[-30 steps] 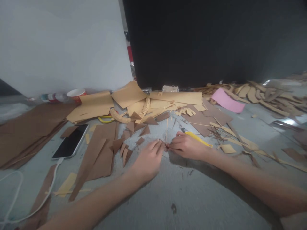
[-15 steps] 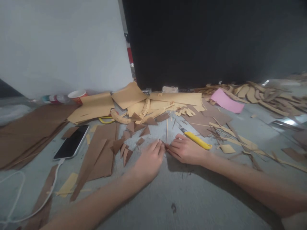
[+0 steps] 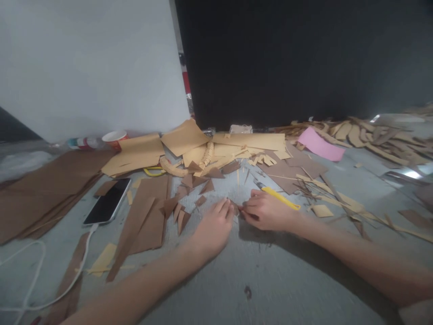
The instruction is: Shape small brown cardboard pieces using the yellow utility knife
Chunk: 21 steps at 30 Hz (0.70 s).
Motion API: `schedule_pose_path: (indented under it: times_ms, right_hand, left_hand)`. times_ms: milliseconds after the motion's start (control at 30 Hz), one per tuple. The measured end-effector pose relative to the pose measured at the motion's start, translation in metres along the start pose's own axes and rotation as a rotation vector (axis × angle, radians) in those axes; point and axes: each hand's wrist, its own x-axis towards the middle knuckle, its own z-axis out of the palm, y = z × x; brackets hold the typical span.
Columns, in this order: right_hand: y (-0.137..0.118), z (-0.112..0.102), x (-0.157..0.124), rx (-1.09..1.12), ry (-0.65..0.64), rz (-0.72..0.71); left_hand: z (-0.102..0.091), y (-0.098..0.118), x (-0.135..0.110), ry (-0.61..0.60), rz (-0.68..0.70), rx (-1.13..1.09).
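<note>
A small brown paper piece (image 3: 236,208) lies between my two hands at the middle of the table. My left hand (image 3: 214,225) has its fingers closed together, with the tips pressing on the left side of this piece. On the other side, my right hand (image 3: 269,211) pinches at the piece's right edge with bent fingers. A yellow utility knife (image 3: 280,197) rests just beyond my right hand, its blade end pointing away to the left. Several cut brown triangles (image 3: 182,219) are scattered left of my left hand.
A phone (image 3: 108,203) on a white cable (image 3: 86,253) lies at the left, near stacked brown sheets (image 3: 50,180). Tan sheets (image 3: 138,153), a curved tan strip (image 3: 174,169) and a paper cup (image 3: 115,137) stand behind. Pink paper (image 3: 321,144) and strip scraps (image 3: 365,135) lie right.
My right fingertips have shifted slightly right, and the gap between my hands is wider, showing more of the brown piece. The whole view has swung slightly to the left.
</note>
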Motion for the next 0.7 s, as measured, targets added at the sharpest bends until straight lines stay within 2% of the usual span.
schedule_pose_path:
  times_ms: [133,300,467,700]
  right_hand:
    - [0.001,-0.002,0.001,-0.023,0.020,0.101]
    - [-0.004,-0.003,0.005,0.118,-0.019,0.262]
    - [-0.007,0.005,0.007,0.233,-0.048,0.375]
    - [-0.009,0.008,0.008,0.265,-0.031,0.418]
  left_hand:
    - [-0.004,0.002,0.000,0.034,-0.007,-0.008]
    - [-0.013,0.004,0.001,0.041,-0.031,-0.158]
    - [-0.013,-0.002,0.003,0.164,-0.275,-0.350]
    - [-0.011,-0.006,0.005,0.097,-0.283,-0.422]
